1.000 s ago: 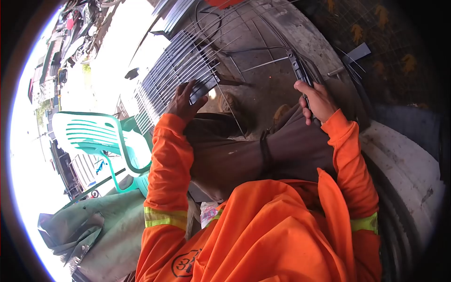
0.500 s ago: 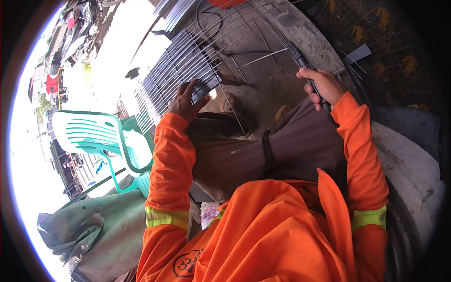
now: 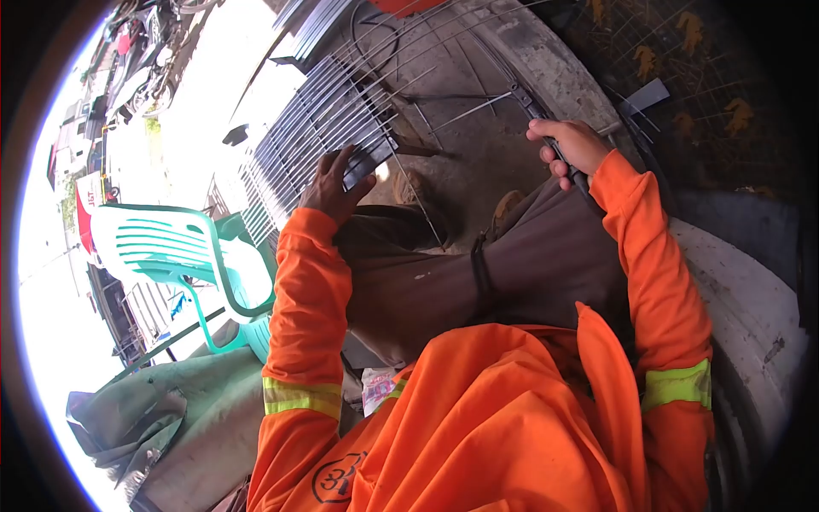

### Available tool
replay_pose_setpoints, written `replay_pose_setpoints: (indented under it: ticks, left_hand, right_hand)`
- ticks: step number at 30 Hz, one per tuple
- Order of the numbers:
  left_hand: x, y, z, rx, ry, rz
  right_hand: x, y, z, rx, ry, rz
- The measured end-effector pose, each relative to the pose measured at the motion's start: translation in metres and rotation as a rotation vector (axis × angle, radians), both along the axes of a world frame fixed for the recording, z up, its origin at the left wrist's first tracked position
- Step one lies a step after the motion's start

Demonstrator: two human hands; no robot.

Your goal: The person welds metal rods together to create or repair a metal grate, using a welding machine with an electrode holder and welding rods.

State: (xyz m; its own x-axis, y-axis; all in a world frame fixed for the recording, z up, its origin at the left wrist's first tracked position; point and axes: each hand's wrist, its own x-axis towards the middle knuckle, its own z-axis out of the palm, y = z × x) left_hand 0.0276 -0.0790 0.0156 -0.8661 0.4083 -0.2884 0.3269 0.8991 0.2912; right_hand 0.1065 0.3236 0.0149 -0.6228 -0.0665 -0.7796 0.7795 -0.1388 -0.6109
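My right hand (image 3: 570, 154) is closed round the dark handle of a welding electrode holder (image 3: 531, 104). A thin rod (image 3: 473, 111) sticks out of the holder's jaws to the left, above the ground. My left hand (image 3: 334, 183) has its fingers spread and rests at the near edge of a metal grille of parallel bars (image 3: 311, 128). Between its thumb and fingers lies a flat grey metal piece (image 3: 368, 160); whether the hand grips it, I cannot tell.
A green plastic chair (image 3: 175, 243) stands at the left, with a green cloth (image 3: 183, 410) below it. Motorcycles (image 3: 145, 81) are at the upper left. A concrete ledge (image 3: 554, 55) runs across the upper right, and a small metal plate (image 3: 646, 96) lies beyond it.
My right hand has moved slightly left and up with the holder and rod. My left hand has stayed nearly in place at the grille. A red vehicle in the background has shifted.
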Motion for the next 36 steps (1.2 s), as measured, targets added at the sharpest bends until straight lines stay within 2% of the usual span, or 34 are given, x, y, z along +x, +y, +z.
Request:
replay_pose_setpoints:
  ticks: [4, 6, 9, 11, 13, 16, 18, 26, 28, 31, 36]
  left_hand:
    - [-0.003, -0.003, -0.002, 0.004, -0.030, -0.016]
    - [-0.004, -0.006, -0.007, 0.001, -0.016, -0.027]
    - [-0.004, -0.005, -0.005, -0.018, -0.013, -0.030]
    - [-0.004, -0.005, -0.006, -0.036, -0.028, -0.017]
    - [-0.003, -0.010, -0.013, 0.024, 0.073, -0.059]
    - [-0.002, -0.001, 0.001, -0.028, -0.033, -0.016]
    - [-0.003, -0.003, -0.004, -0.027, -0.018, -0.033]
    - [0.000, 0.000, 0.001, -0.035, -0.012, -0.015]
    - [-0.001, -0.002, -0.003, -0.035, 0.025, -0.027]
    - [0.000, 0.002, 0.003, -0.076, -0.036, -0.001]
    - [0.000, 0.002, 0.001, -0.070, -0.010, -0.015]
  right_hand:
    - [-0.005, 0.013, -0.004, -0.030, -0.010, -0.006]
    - [-0.009, 0.016, 0.000, -0.054, -0.052, 0.107]
    - [-0.013, 0.021, 0.003, -0.037, -0.072, 0.119]
    - [-0.012, 0.024, 0.000, -0.012, -0.039, 0.055]
    - [-0.013, 0.027, -0.004, 0.012, -0.007, 0.003]
    - [-0.013, 0.023, -0.008, -0.044, -0.036, 0.005]
    - [-0.012, 0.009, -0.006, -0.131, -0.112, 0.117]
    - [-0.009, 0.016, 0.004, 0.004, -0.001, -0.032]
    - [-0.011, 0.013, 0.004, 0.006, -0.004, -0.032]
    - [-0.017, 0.017, 0.000, -0.065, -0.094, 0.103]
    - [-0.013, 0.028, -0.004, -0.044, -0.059, -0.013]
